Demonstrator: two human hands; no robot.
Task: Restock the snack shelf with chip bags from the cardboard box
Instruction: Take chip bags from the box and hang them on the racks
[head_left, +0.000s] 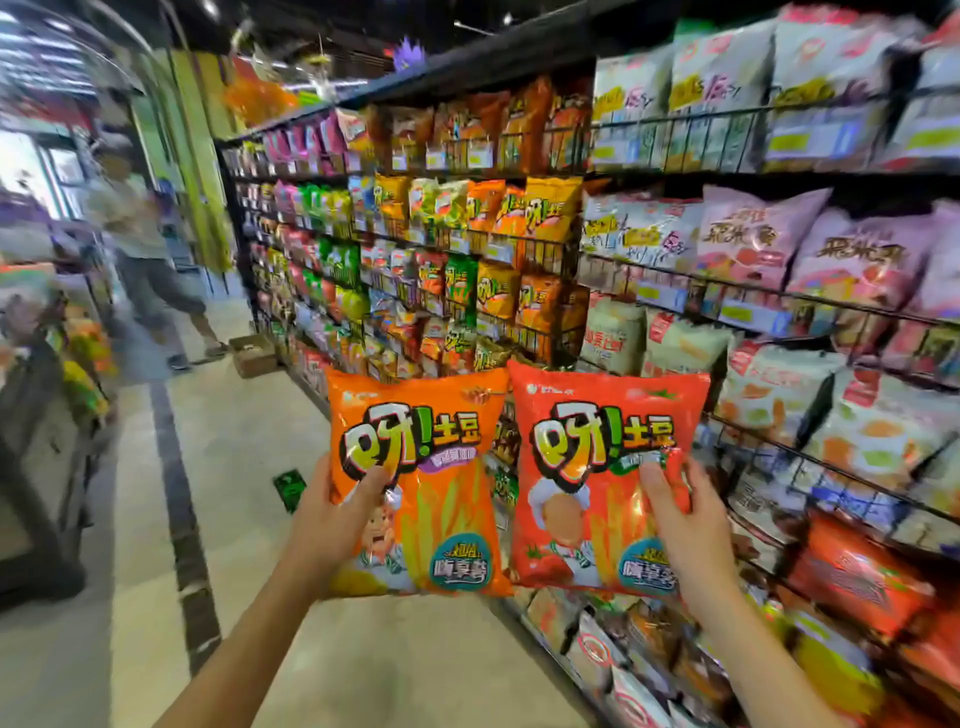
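Pale, speckled floor (249, 426) with a dark strip runs down the aisle, and close in front of me two bare arms reach up. The left hand (332, 525) grips the orange bag (431, 467) low on its left edge, thumb curled across the front, fingers hidden behind. The right hand (685, 525) grips the red bag (597, 467) the same way on its right side, thumb pressed into the film.

Both bags hang upright, side by side, edges just touching, in the air before the shelf (493, 54) and not yet on it. They are glossy foil pillows, puffed with air and crimped flat along the top (the sort that slides and crackles). A light hold at the edge seems right to me, since a harder squeeze would break the chips. I'd set each one upright, face out, behind a wire rail (691, 143) in the row with the same logo; those rows look to sit further along, mid-height.

A small green packet (290, 488) lies on the floor. Further off the box (253, 354), brown and matte, sits at the shelf foot, well apart from the hands. Beyond it stands a blurred person (145, 249).
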